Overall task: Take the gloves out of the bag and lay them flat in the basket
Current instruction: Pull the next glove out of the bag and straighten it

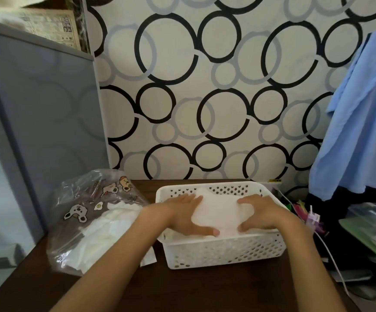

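Note:
A white perforated basket (223, 251) stands on the dark wooden table, right of centre. Inside it lies a white glove (216, 210), spread out on top of other white material. My left hand (182, 216) rests on the glove's left side with fingers straight and the thumb stretched along its near edge. My right hand (259, 213) presses the glove's right side the same way. A clear plastic bag (92, 219) printed with cartoon animals sits left of the basket, with more white gloves (112, 230) bunched inside it.
A grey cabinet (36, 131) stands at the left beside the table (205, 289). Blue cloth (362, 120) hangs at the right. Cables, small coloured items (310, 218) and a green tray (371, 239) crowd the right of the basket. A patterned wall is behind.

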### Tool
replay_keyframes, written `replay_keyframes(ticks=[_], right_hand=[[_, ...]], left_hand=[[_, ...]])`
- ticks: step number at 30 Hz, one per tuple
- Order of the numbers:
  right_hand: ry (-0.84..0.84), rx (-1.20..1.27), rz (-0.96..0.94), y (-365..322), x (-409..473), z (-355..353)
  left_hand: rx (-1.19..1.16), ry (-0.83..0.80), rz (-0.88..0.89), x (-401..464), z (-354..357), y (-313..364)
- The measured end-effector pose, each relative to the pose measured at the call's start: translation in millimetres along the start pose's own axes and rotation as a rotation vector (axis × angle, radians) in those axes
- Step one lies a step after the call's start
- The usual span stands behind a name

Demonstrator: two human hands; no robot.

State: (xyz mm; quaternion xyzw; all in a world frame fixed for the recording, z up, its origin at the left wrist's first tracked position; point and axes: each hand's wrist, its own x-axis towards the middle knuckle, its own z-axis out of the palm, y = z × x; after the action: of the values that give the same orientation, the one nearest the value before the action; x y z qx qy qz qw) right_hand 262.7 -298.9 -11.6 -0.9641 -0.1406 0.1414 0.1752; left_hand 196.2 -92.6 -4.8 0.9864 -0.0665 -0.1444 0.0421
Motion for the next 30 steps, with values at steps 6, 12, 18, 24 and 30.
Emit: replay_keyframes(ticks=[6,12,18,24,30], right_hand=[[0.278,0.092,-0.128,-21.0,-25.5,-20.0],[0.321,0.043,-0.408,-108.5,-69.2,4.3],[0.27,-0.099,-0.489,-173.3,-71.4,72.2],[0.384,-0.018,-0.494,-187.2,-54.7,81.6],[0.308,0.037,-0.473,-195.9,-58.3,81.5]], left_hand=[[-0.441,0.496,-0.056,-92.4,-20.6,-69.6],[-0.249,0.159,-0.397,-134.9,-4.7,-105.8],[-0.337,0.312,-0.355,-123.3,-0.5,-123.2],[-0.529,0.644,-0.336,-125.3,1.9,-140.4],[-0.623,0.797,-0.384,-121.7,7.8,-143.4]])
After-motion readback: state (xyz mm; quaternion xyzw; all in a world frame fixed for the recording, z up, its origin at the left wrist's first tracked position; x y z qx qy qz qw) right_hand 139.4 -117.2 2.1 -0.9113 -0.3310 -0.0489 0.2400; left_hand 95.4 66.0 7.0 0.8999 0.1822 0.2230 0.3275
